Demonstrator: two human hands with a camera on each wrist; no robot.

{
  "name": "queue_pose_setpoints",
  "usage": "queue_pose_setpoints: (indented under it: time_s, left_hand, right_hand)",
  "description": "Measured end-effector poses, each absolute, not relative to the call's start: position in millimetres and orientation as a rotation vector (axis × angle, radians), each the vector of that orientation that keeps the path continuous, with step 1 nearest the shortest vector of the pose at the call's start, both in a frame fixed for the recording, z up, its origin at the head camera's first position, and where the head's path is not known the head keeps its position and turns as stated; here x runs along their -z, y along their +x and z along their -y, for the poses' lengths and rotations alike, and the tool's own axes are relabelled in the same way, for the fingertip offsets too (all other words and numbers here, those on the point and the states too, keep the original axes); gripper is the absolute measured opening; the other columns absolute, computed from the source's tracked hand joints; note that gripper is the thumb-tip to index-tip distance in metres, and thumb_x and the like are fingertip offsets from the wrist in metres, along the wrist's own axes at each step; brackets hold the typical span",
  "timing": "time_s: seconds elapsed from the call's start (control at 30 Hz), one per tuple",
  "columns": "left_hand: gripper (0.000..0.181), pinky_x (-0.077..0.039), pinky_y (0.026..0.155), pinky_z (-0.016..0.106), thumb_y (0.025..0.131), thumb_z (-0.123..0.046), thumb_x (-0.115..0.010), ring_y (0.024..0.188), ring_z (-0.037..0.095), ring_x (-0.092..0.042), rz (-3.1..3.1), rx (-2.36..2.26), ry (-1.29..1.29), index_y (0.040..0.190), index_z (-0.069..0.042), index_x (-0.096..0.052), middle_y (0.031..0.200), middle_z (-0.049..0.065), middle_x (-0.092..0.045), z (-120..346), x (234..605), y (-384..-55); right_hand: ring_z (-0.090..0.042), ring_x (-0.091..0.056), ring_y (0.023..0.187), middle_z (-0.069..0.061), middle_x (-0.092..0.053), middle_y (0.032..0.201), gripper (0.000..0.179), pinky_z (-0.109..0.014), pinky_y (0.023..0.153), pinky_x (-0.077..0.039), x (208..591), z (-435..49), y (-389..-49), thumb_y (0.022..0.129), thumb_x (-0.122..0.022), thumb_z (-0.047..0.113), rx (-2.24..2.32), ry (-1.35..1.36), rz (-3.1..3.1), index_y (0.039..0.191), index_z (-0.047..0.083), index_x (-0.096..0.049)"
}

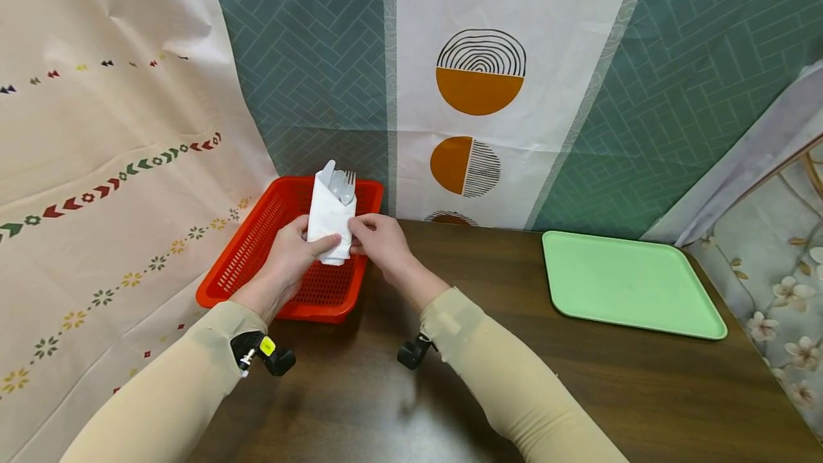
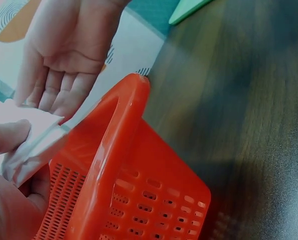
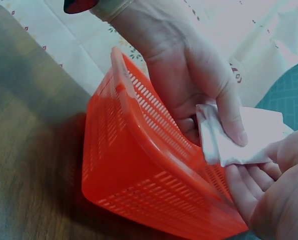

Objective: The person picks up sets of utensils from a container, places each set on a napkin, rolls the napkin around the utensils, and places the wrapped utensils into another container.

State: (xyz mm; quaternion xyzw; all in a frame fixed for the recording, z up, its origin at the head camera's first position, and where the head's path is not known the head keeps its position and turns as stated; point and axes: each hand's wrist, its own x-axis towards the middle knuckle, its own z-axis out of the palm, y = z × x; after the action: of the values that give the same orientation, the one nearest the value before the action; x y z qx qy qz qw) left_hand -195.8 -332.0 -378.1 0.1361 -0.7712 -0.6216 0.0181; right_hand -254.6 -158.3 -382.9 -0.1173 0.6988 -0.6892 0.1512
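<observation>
A folded white napkin [image 1: 331,226] is wrapped as a pocket around a clear plastic knife [image 1: 328,171], spoon [image 1: 347,193] and fork [image 1: 351,178], whose upper ends stick out. My left hand [image 1: 291,252] grips the napkin from the left, its thumb lying across the front near the bottom. At the right edge my right hand [image 1: 381,241] pinches the napkin between thumb and fingers. Both hands hold the bundle over a red plastic basket [image 1: 338,314] with slotted walls. In the right wrist view the folded lower end of the napkin [image 3: 249,137] shows; the cutlery is hidden there.
A light green tray [image 1: 630,284] lies at the right of the dark wooden table [image 1: 489,349]. Patterned cloth [image 1: 347,56] hangs behind, with a cream cloth [image 1: 128,184] along the left side and a floral one [image 1: 784,291] at the right.
</observation>
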Motion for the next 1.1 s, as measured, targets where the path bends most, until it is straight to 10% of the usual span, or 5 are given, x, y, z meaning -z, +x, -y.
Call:
queue_pose_setpoints:
  time_s: [1.1]
  left_hand:
    - [0.076, -0.054, 0.11, 0.047, 0.102, -0.026, -0.08, 0.129, 0.041, -0.057, 2.658, 1.691, 0.563, 0.162, -0.002, -0.04, 0.155, 0.024, -0.053, 349, 384, -203]
  right_hand:
    - [-0.021, -0.072, 0.102, -0.007, -0.073, 0.118, 0.039, -0.031, 0.09, -0.061, 395, 143, -248, 0.106, -0.073, 0.011, 1.557, -0.774, -2.53, 0.144, 0.006, -0.069]
